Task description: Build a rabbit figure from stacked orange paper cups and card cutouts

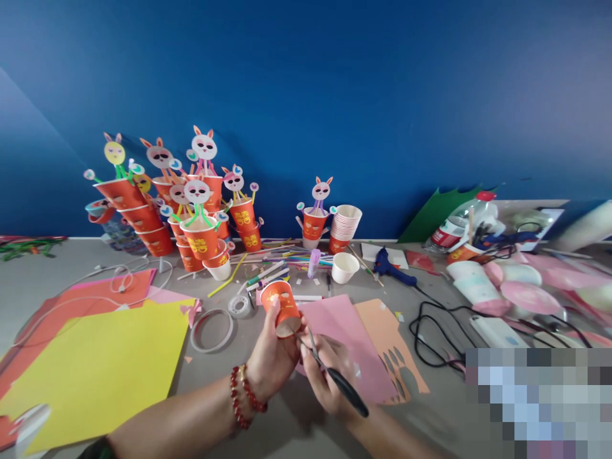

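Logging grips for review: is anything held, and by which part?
The left hand holds a cup by its side; the right hand holds scissors by the handles.

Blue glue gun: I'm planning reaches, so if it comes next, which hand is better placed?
Probably the right hand: it is nearer the blue glue gun. It would first have to put down the scissors; the left hand, farther off, holds the red cup.

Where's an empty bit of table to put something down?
There's a bare patch of table near the front, between the peach paper, the right arm and the blurred corner. Another is far left, between the green and red fuzzy sticks and the orange sheet. It's crowded behind the left hand, with markers, and right, with pink-and-white cups.
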Motion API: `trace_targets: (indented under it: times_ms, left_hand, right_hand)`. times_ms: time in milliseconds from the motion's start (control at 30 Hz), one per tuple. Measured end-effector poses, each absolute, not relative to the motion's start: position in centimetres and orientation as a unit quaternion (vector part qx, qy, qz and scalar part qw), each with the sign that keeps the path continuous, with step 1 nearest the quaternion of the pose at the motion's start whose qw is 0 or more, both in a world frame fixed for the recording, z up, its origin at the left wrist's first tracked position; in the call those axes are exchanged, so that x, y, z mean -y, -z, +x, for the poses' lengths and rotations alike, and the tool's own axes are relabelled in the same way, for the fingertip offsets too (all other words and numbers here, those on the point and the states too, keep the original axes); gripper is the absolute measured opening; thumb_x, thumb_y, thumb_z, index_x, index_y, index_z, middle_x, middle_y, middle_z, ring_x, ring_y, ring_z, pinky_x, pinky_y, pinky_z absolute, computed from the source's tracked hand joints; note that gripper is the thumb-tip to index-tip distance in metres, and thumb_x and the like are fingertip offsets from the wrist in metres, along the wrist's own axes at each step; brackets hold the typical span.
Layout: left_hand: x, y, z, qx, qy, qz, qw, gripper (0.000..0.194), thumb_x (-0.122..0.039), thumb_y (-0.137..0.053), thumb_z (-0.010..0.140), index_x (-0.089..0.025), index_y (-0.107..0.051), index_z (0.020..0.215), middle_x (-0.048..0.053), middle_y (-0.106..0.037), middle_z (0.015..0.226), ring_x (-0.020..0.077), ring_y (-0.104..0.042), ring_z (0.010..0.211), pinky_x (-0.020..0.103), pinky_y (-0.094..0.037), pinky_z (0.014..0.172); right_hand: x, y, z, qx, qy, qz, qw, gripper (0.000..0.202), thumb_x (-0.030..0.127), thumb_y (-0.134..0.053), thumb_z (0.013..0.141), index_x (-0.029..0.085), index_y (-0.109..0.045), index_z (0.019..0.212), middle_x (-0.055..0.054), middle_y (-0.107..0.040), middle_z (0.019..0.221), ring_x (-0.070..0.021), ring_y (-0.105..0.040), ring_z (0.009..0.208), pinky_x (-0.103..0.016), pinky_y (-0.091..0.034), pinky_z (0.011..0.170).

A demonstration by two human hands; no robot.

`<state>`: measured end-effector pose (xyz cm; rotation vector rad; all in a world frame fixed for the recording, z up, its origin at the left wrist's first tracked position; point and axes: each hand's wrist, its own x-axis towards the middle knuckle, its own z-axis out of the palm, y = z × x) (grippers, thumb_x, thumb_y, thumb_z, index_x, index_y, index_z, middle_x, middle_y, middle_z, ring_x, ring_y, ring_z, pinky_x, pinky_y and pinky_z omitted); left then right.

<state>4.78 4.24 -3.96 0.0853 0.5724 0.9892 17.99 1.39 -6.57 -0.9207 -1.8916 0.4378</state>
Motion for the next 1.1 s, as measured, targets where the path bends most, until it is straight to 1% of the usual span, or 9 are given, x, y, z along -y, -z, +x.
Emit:
trace_targets:
  times_ms: [67, 200, 333, 500, 667, 767, 900, 1000, 1100]
  left_hand:
    - [-4.24, 4.23, 4.75, -0.273, -0.466, 0.041, 0.841, 0.051, -0.061, -0.048, 0.093, -0.013, -0.066, 0.089, 0.003, -0.069, 0.070, 0.0142, -0.060, 0.056, 0.028, -0.044, 0.061]
    - [-4.27, 4.51, 4.73, -0.269, -0.470, 0.041, 0.840, 0.050, -0.061, -0.049, 0.093, -0.014, -0.066, 0.091, 0.003, -0.070, 0.073, 0.0156, -0.062, 0.061, 0.028, -0.044, 0.065]
    - [-4.26, 4.53, 4.76, -0.266, -0.468, 0.045, 0.841, 0.049, -0.061, -0.051, 0.092, -0.014, -0.065, 0.088, 0.004, -0.070, 0.073, 0.0177, -0.065, 0.066, 0.029, -0.045, 0.068]
    - [-4.18, 4.47, 4.78, -0.279, -0.475, 0.038, 0.834, 0.049, -0.060, -0.049, 0.093, -0.014, -0.065, 0.089, 0.003, -0.069, 0.071, 0.0159, -0.062, 0.060, 0.028, -0.042, 0.062]
    - [-4.13, 4.42, 4.80, -0.270, -0.477, 0.038, 0.836, 0.048, -0.060, -0.048, 0.094, -0.015, -0.064, 0.090, 0.002, -0.068, 0.069, 0.0146, -0.059, 0.057, 0.028, -0.043, 0.064]
    - [-4.17, 4.64, 4.77, -0.273, -0.473, 0.048, 0.836, 0.047, -0.061, -0.051, 0.092, -0.015, -0.064, 0.089, 0.002, -0.067, 0.069, 0.0148, -0.060, 0.057, 0.029, -0.046, 0.069]
    - [-4.09, 4.99, 4.89, -0.288, -0.473, 0.060, 0.830, 0.044, -0.061, -0.058, 0.088, -0.017, -0.065, 0.084, 0.002, -0.066, 0.067, 0.0183, -0.065, 0.067, 0.031, -0.049, 0.079]
    - [-4.00, 4.92, 5.08, -0.293, -0.488, 0.073, 0.819, 0.044, -0.059, -0.065, 0.084, -0.016, -0.064, 0.079, 0.001, -0.064, 0.063, 0.0205, -0.066, 0.072, 0.032, -0.049, 0.082]
    - [-4.01, 4.62, 5.22, -0.291, -0.489, 0.068, 0.820, 0.045, -0.060, -0.063, 0.084, -0.015, -0.064, 0.080, 0.002, -0.064, 0.063, 0.0213, -0.067, 0.073, 0.033, -0.049, 0.084]
  right_hand:
    - [-1.46, 6.71, 17.95, 0.780, -0.172, -0.373, 0.471, 0.029, 0.011, -0.042, 0.096, 0.019, -0.060, 0.117, -0.007, -0.067, 0.076, -0.0213, -0.064, 0.064, -0.031, -0.052, 0.057]
    - [-1.54, 6.90, 17.85, 0.781, -0.165, -0.368, 0.477, 0.030, 0.010, -0.041, 0.097, 0.019, -0.059, 0.118, -0.008, -0.067, 0.077, -0.0220, -0.064, 0.065, -0.033, -0.053, 0.059]
    - [-1.37, 6.96, 17.69, 0.776, -0.168, -0.372, 0.481, 0.032, 0.012, -0.040, 0.099, 0.019, -0.059, 0.124, -0.007, -0.067, 0.075, -0.0213, -0.064, 0.063, -0.031, -0.053, 0.056]
    - [-1.20, 6.88, 17.50, 0.768, -0.170, -0.363, 0.499, 0.033, 0.011, -0.041, 0.099, 0.019, -0.059, 0.125, -0.010, -0.069, 0.080, -0.0217, -0.067, 0.068, -0.031, -0.056, 0.059]
    - [-1.18, 6.73, 17.44, 0.767, -0.161, -0.360, 0.506, 0.028, 0.011, -0.042, 0.099, 0.018, -0.063, 0.116, -0.011, -0.071, 0.079, -0.0218, -0.069, 0.070, -0.029, -0.056, 0.059]
    - [-1.21, 6.76, 17.39, 0.767, -0.154, -0.365, 0.506, 0.026, 0.013, -0.041, 0.100, 0.018, -0.065, 0.109, -0.010, -0.071, 0.077, -0.0220, -0.068, 0.068, -0.030, -0.055, 0.061]
    - [-1.33, 7.03, 17.29, 0.759, -0.177, -0.380, 0.498, 0.025, 0.016, -0.039, 0.101, 0.019, -0.063, 0.108, -0.010, -0.069, 0.076, -0.0217, -0.067, 0.065, -0.030, -0.054, 0.059]
    - [-1.45, 7.26, 17.28, 0.751, -0.191, -0.386, 0.499, 0.024, 0.019, -0.038, 0.102, 0.019, -0.062, 0.107, -0.008, -0.068, 0.072, -0.0210, -0.067, 0.060, -0.029, -0.054, 0.055]
    - [-1.60, 7.25, 17.33, 0.747, -0.196, -0.401, 0.493, 0.025, 0.021, -0.037, 0.102, 0.019, -0.062, 0.102, -0.008, -0.068, 0.071, -0.0213, -0.067, 0.061, -0.030, -0.055, 0.056]
